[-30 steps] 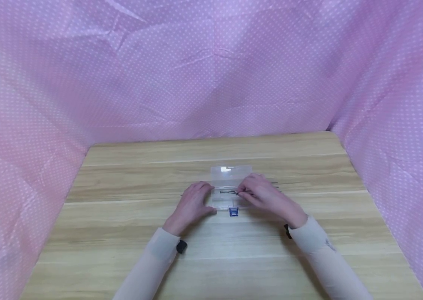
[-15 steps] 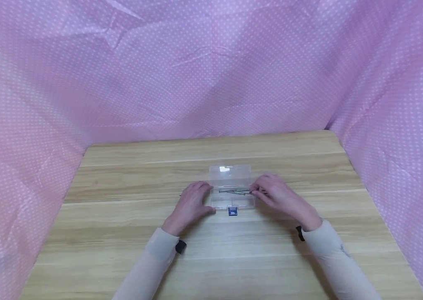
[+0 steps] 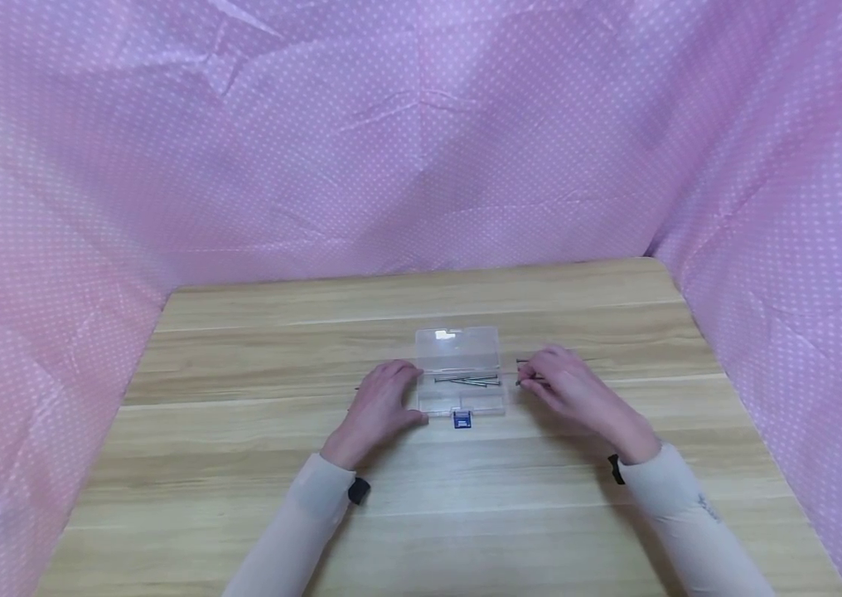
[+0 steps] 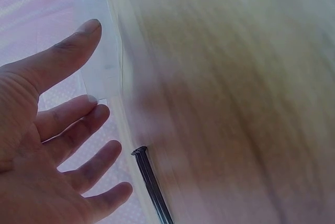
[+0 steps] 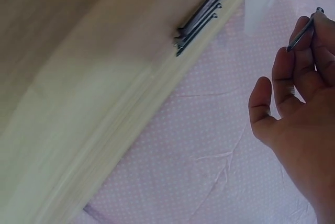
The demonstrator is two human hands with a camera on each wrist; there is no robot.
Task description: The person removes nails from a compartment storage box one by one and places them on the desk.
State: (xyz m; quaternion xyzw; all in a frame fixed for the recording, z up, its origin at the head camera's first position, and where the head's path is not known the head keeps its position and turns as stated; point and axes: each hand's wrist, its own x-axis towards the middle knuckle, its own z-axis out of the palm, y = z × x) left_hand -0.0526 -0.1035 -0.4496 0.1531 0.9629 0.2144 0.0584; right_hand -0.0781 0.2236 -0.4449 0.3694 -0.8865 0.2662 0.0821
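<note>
A clear plastic box (image 3: 424, 406) stands with its lid (image 3: 458, 348) folded back and a blue latch (image 3: 462, 419) at the front. Several long metal nails (image 3: 469, 381) lie in its rear compartment. My left hand (image 3: 382, 406) holds the box's left end, thumb at the front corner and fingers towards the back. Just right of the box, my right hand (image 3: 570, 390) pinches a single nail (image 5: 301, 35) between thumb and fingertips, as the right wrist view shows.
Several more nails (image 5: 199, 20) lie side by side on the wooden table (image 3: 458, 514) near my right hand. Others (image 4: 152, 185) lie beyond my left hand, mostly hidden in the head view. Pink dotted cloth (image 3: 302, 141) surrounds the table's back and sides.
My right hand has moved right, from over the box to beside it, uncovering the nails inside. My left hand keeps its place at the box's left end.
</note>
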